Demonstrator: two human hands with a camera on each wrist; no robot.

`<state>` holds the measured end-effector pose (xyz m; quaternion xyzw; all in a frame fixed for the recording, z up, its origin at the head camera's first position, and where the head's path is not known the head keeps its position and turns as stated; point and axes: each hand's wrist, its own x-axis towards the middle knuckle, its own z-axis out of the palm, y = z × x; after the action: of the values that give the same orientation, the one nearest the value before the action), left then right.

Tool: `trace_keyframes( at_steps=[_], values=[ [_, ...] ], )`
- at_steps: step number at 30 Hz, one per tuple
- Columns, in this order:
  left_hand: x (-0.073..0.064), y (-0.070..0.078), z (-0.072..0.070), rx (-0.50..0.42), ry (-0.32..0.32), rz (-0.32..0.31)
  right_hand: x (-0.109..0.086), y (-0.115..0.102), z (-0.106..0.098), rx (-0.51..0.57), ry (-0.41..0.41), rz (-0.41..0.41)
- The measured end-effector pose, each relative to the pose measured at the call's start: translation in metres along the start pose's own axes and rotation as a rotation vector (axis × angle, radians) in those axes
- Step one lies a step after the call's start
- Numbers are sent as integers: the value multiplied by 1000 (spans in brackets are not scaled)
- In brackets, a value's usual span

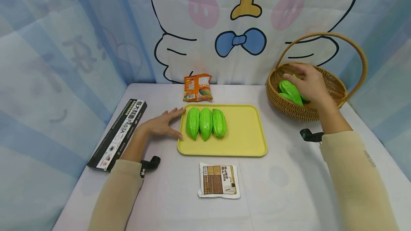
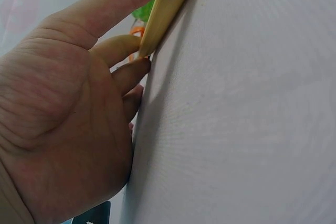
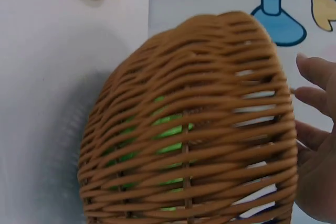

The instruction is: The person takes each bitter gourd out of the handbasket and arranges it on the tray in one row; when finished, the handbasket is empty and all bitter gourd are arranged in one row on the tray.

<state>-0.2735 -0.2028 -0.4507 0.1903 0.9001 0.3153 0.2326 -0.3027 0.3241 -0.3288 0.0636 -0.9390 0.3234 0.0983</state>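
Note:
Three green ridged fruits (image 1: 206,124) lie side by side on the left part of a yellow tray (image 1: 245,131). My left hand (image 1: 162,123) rests at the tray's left edge, fingers spread, thumb at the rim; the left wrist view shows the palm beside the tray's edge (image 2: 167,9). Over the wicker basket (image 1: 289,108) at the back right is my right hand (image 1: 307,81), its thumb and fingers apart and nothing seen between them. More green fruits (image 1: 290,91) lie in the basket just below it, partly hidden by the hand. Through the weave, green patches (image 3: 168,129) show in the right wrist view.
An orange snack packet (image 1: 197,87) stands behind the tray, and a white and brown packet (image 1: 219,180) lies in front. A long black and white pasta box (image 1: 118,134) is at the left. The basket's tall handle (image 1: 356,49) arches up near a printed curtain (image 1: 128,27).

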Motion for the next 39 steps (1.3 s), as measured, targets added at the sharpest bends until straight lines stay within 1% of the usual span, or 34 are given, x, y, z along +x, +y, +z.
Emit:
trace_keyframes(
  at_steps=[4,11,17,23,26,31,35,39],
  values=[
    [1,-1,0,-4,5,0,6,12,-5,-4,-25,34],
    [2,-4,1,4,8,-4,13,33,-13,-12,-98,143],
    [2,-3,2,2,10,-4,19,44,-14,-69,-120,168],
    [2,-2,2,4,9,0,20,50,-14,-118,-143,198],
    [1,-1,2,3,8,1,19,56,-13,-139,-168,219],
    [1,0,2,1,6,0,16,65,-12,-132,-215,260],
    [1,-1,2,4,6,-4,15,67,-9,-129,-238,282],
    [0,-1,1,2,7,-4,14,68,-6,-106,-293,298]
  ],
)
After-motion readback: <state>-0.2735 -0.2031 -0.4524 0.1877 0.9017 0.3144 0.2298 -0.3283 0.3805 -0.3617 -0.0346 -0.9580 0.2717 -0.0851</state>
